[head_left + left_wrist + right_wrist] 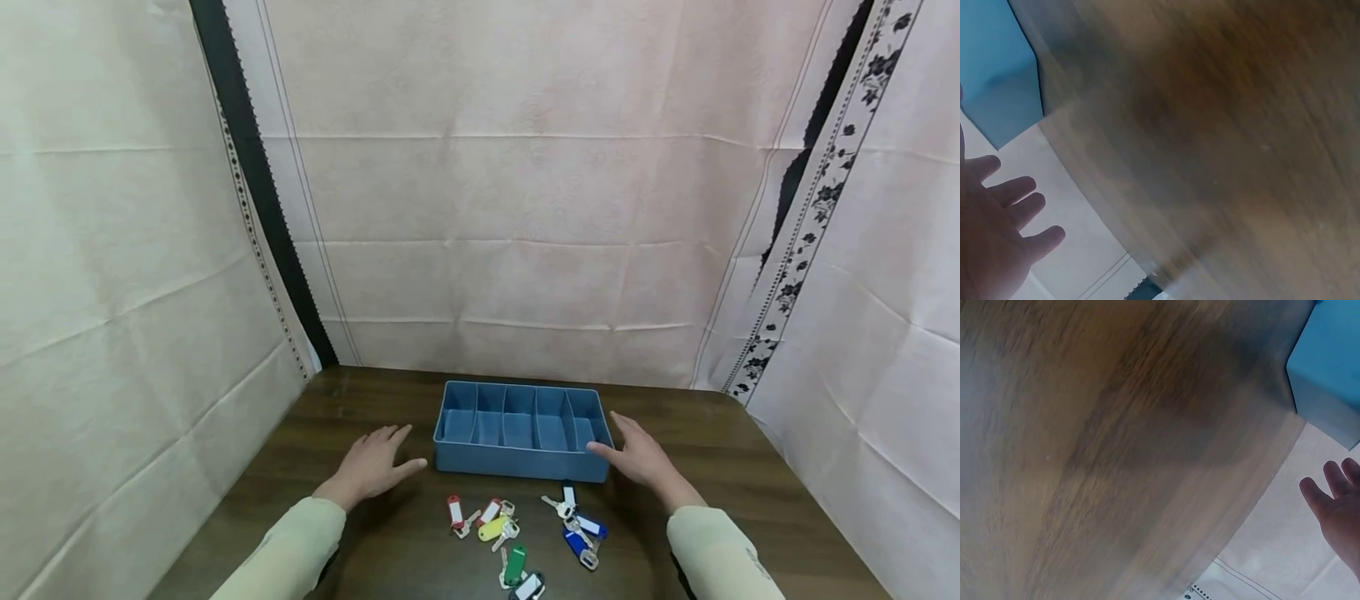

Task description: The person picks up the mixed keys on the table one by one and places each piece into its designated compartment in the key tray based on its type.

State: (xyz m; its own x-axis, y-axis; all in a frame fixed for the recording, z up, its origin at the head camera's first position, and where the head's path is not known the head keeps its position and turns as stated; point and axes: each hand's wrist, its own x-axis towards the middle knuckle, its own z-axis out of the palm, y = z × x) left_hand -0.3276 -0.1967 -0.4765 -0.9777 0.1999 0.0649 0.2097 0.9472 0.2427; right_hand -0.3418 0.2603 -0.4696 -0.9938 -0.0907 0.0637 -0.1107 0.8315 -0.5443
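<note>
Head view, blue tray point(517, 460) between hands point(371, 467)

Before me, a dark brown wood-grain worktop point(727, 450). Near its far edge sits a blue tray point(517, 461) (five compartments, all in one row). Closer to me lie keys point(562, 507) w/ tags: two red tags point(455, 512) & a yellow tag point(491, 529) on L side, a green tag point(515, 566) & dark tag point(529, 587) nearest me, blue tags point(576, 542) on R.
</note>
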